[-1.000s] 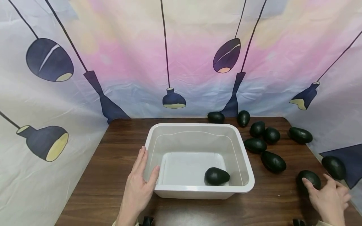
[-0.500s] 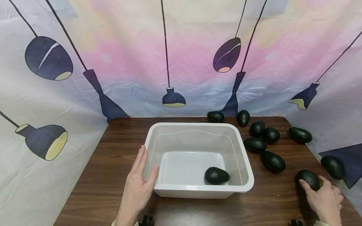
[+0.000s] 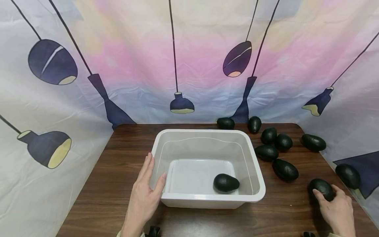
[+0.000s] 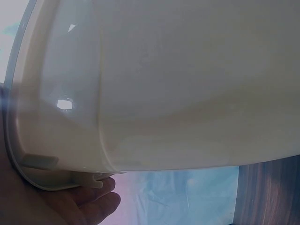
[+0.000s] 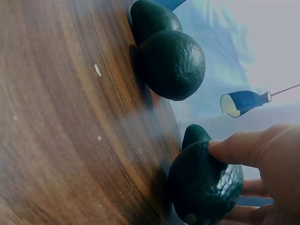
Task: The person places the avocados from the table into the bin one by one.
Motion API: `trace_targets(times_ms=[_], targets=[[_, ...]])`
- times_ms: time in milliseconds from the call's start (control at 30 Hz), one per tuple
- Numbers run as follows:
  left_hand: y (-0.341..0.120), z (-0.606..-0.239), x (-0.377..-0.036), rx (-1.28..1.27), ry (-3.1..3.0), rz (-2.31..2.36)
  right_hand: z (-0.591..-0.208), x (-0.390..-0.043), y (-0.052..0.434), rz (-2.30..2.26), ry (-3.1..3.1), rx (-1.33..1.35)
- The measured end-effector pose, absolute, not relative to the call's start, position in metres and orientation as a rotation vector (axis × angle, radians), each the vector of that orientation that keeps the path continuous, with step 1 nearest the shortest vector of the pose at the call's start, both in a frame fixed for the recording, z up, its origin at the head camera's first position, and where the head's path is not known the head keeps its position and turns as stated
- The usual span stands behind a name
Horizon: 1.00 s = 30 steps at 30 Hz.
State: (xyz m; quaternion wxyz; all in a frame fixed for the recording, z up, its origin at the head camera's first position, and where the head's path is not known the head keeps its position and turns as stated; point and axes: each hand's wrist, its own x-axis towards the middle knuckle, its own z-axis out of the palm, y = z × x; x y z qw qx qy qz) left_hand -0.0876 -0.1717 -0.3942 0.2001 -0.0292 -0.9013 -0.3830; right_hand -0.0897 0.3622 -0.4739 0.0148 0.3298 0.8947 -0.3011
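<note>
A dark green avocado (image 3: pixel 321 190) lies near the table's right edge. My right hand (image 3: pixel 338 210) grips it, thumb on its left side and fingers round its right; the right wrist view shows the thumb (image 5: pixel 241 145) pressed on the avocado's skin. My left hand (image 3: pixel 144 194) rests against the left side of a white plastic tub (image 3: pixel 213 197), its fingers straight along the rim and the thumb at the front left corner. In the left wrist view fingertips (image 4: pixel 101 206) show just past the tub's rim. Inside the tub, a single avocado (image 3: pixel 226 183) lies towards the front right.
Several more avocados (image 3: pixel 285 170) are scattered right of the tub and along the back of the brown wooden table (image 3: pixel 97 197). One avocado (image 3: pixel 347 176) sits at the right edge, just beyond my right hand. A cloth with printed lamps (image 3: pixel 139 65) hangs behind the table.
My right hand has moved slightly left and its fingers have closed in round the avocado, which has hardly shifted. My left hand and the tub have stayed in place.
</note>
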Motion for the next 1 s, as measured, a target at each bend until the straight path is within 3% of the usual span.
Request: trace_targets(times_ms=[633, 1000], targets=[[-0.172, -0.396, -0.088, -0.114, -2.483, -1.074, -0.467, -0.085, 0.357, -1.002, 2.864, 1.026], [-0.172, -0.396, -0.088, -0.105, -2.495, -1.074, -0.449, -0.082, 0.336, -1.142, 3.013, 1.166]])
